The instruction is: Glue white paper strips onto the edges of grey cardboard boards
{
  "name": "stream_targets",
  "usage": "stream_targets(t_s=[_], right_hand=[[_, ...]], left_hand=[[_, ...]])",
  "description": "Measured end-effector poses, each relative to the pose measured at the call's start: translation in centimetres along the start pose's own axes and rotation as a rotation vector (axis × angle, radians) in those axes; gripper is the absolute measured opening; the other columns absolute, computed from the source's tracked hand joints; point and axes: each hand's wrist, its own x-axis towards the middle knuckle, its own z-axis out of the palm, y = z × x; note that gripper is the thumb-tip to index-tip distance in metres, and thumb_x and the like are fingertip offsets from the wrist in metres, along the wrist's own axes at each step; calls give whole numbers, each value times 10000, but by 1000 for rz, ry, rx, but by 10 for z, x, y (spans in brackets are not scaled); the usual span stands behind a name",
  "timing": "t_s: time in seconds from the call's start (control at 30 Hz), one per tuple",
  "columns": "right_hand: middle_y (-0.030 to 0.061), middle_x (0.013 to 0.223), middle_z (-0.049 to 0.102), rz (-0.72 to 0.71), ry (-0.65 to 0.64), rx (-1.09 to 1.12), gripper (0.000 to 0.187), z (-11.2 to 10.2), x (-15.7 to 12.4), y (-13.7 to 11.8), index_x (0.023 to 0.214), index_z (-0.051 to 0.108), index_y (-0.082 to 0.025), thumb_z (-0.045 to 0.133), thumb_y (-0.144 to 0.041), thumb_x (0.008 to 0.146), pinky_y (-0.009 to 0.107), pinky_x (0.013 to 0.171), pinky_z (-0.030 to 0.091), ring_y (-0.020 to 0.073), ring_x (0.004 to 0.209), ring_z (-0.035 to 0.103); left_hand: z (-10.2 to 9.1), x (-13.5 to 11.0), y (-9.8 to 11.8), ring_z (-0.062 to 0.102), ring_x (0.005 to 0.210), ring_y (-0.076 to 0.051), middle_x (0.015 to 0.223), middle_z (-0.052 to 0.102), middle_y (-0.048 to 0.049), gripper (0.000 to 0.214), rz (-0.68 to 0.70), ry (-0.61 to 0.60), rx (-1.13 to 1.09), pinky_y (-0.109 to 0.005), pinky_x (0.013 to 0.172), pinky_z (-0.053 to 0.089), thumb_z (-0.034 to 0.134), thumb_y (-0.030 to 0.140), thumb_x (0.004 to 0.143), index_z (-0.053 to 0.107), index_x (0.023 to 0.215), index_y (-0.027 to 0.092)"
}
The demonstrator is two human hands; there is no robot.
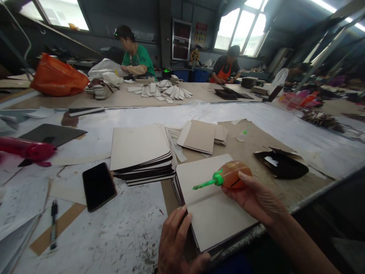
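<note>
My right hand (pixel 253 196) is closed around an orange squeeze bottle (pixel 232 172) with a long green nozzle, probably a glue bottle. The bottle lies nearly level above a stack of pale sheets with dark undersides (pixel 216 219), its nozzle pointing left. At the stack's left edge is my left hand (pixel 175 241), its fingers stretched out and fingertips touching the edge, the thumb apart near the front corner. A taller stack of similar sheets (pixel 139 148) stands just beyond, to the left. Behind the near stack lie several beige panels (pixel 197 136).
A phone (pixel 99 186) and a pen (pixel 53 224) lie at left, near papers. A small clear bottle with a green tip (pixel 242 135) and a dark folded piece (pixel 285 164) are on the right. The table's front edge (pixel 308 190) runs close by. Two people work across the table.
</note>
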Motion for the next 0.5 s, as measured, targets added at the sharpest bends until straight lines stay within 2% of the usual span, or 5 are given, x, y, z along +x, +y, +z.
stream_targets(t_s=[0.13, 0.23, 0.3, 0.4, 0.5], right_hand=[[83, 1011, 650, -82, 27, -200, 431, -1, -2, 3, 1029, 587, -195, 761, -312, 652, 349, 755, 518, 233, 919, 611], [43, 937, 637, -245, 148, -348, 586, 2, -2, 7, 1039, 521, -222, 828, -312, 547, 334, 707, 512, 214, 833, 608], [27, 925, 620, -310, 177, -393, 602, 3, 0, 9, 1023, 494, -238, 833, -319, 532, 342, 690, 508, 214, 821, 599], [24, 915, 605, -317, 156, -417, 584, 6, 2, 11, 1010, 478, -243, 824, -326, 547, 353, 655, 505, 217, 799, 589], [29, 968, 589, -328, 139, -441, 646, 7, 5, 12, 1105, 468, -262, 817, -317, 564, 363, 661, 504, 224, 833, 578]], left_hand=[[1, 1, 1, 484, 1141, -280, 1189, 508, -206, 612, 1, 17, -5, -404, 872, 514, 433, 552, 825, 469, 1194, 66], [2, 3, 3, 498, 1125, -278, 1170, 525, -200, 593, -7, 35, -1, -406, 858, 516, 425, 545, 831, 473, 1191, 76], [3, 4, 4, 505, 1117, -276, 1165, 535, -191, 588, -17, 61, -2, -409, 862, 512, 418, 550, 832, 478, 1192, 89], [2, 5, 4, 508, 1114, -275, 1150, 543, -189, 580, -11, 73, 9, -409, 869, 505, 395, 548, 841, 490, 1167, 79], [1, 6, 3, 501, 1125, -284, 1158, 531, -198, 590, 3, 36, 25, -411, 874, 503, 399, 548, 840, 495, 1146, 53]])
